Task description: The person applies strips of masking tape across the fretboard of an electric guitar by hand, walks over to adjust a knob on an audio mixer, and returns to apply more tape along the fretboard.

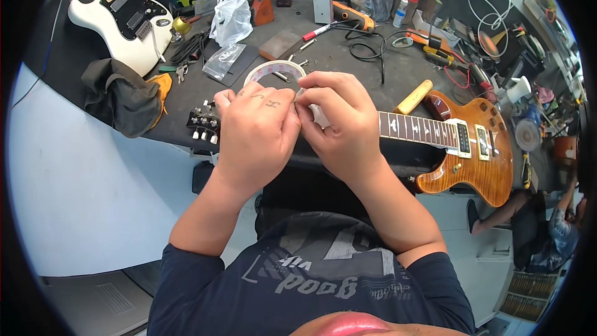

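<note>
Currently both hands meet over the guitar neck (413, 129). Left hand (258, 121): clenched, back of it upward, thumb side up against the right fingertips; can't tell whether it grips anything. Right hand (339, 112): thumb and fingers bent into a pinch, grasping a small pale piece (300, 92), mostly hidden, kind unclear. That piece sits between the two hands, in front of the tape roll (278, 64), which stands out just behind the knuckles.

Brown guitar (482, 174) lies across the tabletop (339, 59), body at right, black headstock (205, 126) poking out left of the left hand. Wooden handle (413, 96) is beside the neck, near the body. Behind the tape roll: wooden block (280, 45), then clear bag (225, 61) to its left and red-capped pen (316, 32) to its right. Far left, white guitar body (118, 34), with dark cloth (121, 96) nearer the person. Orange meter (354, 17) at back. Another person (553, 236) shows at the right edge, well apart.
</note>
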Demonstrator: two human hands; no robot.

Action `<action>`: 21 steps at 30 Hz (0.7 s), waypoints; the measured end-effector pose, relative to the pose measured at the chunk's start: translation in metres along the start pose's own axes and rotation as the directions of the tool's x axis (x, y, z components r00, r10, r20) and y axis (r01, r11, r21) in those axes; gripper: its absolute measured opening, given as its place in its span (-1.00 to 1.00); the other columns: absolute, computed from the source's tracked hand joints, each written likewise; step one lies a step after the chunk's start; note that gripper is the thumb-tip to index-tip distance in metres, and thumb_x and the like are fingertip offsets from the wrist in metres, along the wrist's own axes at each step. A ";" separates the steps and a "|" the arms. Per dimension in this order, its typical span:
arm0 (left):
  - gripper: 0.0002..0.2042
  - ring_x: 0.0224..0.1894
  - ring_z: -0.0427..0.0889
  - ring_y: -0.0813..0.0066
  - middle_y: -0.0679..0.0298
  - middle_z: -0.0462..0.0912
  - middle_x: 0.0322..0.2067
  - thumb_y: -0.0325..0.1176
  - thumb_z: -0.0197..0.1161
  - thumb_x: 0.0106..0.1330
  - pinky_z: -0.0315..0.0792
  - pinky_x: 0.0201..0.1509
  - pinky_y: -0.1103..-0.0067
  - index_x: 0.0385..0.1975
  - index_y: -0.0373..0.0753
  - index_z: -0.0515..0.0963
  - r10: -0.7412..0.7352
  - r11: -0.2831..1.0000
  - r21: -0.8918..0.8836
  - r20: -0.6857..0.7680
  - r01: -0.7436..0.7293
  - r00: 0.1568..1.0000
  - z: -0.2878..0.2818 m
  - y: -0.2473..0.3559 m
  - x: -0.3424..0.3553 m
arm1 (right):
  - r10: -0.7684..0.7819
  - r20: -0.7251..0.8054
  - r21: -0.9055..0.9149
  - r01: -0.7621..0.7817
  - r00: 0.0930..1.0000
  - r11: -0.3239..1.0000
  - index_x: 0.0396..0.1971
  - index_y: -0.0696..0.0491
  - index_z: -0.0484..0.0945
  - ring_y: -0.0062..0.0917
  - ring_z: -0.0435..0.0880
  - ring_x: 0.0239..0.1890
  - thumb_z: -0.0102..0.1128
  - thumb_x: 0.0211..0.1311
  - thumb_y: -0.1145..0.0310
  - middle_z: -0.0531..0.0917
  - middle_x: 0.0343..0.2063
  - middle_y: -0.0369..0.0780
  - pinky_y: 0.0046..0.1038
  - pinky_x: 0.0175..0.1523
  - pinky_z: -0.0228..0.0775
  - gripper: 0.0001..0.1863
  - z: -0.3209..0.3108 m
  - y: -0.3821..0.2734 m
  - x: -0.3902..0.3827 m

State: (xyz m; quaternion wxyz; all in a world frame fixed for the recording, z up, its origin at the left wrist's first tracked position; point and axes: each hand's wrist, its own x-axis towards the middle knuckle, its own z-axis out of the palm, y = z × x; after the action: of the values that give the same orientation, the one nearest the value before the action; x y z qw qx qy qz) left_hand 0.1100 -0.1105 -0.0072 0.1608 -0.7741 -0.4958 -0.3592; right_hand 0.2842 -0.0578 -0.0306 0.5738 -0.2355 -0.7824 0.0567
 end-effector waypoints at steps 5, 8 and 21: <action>-0.80 -0.38 0.64 0.41 0.21 0.69 -0.52 -0.46 0.21 0.38 0.44 -0.20 0.40 -0.23 -0.34 0.80 -0.362 0.605 -0.644 0.302 0.469 0.882 0.005 -0.006 0.000 | -0.234 0.056 -0.093 0.239 0.971 0.967 -0.31 0.10 0.63 -0.21 0.66 0.14 0.44 0.00 0.60 0.72 0.07 -0.21 -0.12 0.19 0.55 -0.77 0.008 0.009 -0.003; -0.72 -0.28 0.76 0.31 0.10 0.79 -0.41 -0.41 0.18 0.44 0.59 -0.14 0.42 -0.07 -0.35 0.82 -0.498 0.606 -0.486 0.386 0.630 0.777 0.022 -0.047 0.018 | -0.079 -0.081 0.121 0.088 0.994 0.989 -0.23 0.09 0.67 -0.20 0.65 0.11 0.42 0.03 0.58 0.70 0.11 -0.14 -0.19 0.22 0.56 -0.75 0.005 0.005 -0.010; -0.82 0.07 0.70 0.47 0.18 0.78 0.04 -0.35 0.40 0.47 0.56 0.16 0.46 -0.17 -0.36 0.74 -0.219 0.436 -0.802 0.345 0.408 0.913 0.030 -0.045 0.014 | 0.537 0.276 0.879 -0.436 0.797 0.194 0.01 0.22 0.75 -0.51 0.61 0.23 0.21 0.58 0.25 0.56 0.34 -0.12 -0.35 0.33 0.45 -0.67 0.009 0.012 -0.028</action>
State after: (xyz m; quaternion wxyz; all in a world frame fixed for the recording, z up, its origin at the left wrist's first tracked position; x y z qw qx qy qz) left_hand 0.0854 -0.0622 -0.0224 -0.3633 -0.6735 -0.3984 -0.5056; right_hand 0.2863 -0.0578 -0.0618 0.5904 -0.1148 -0.4716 0.6448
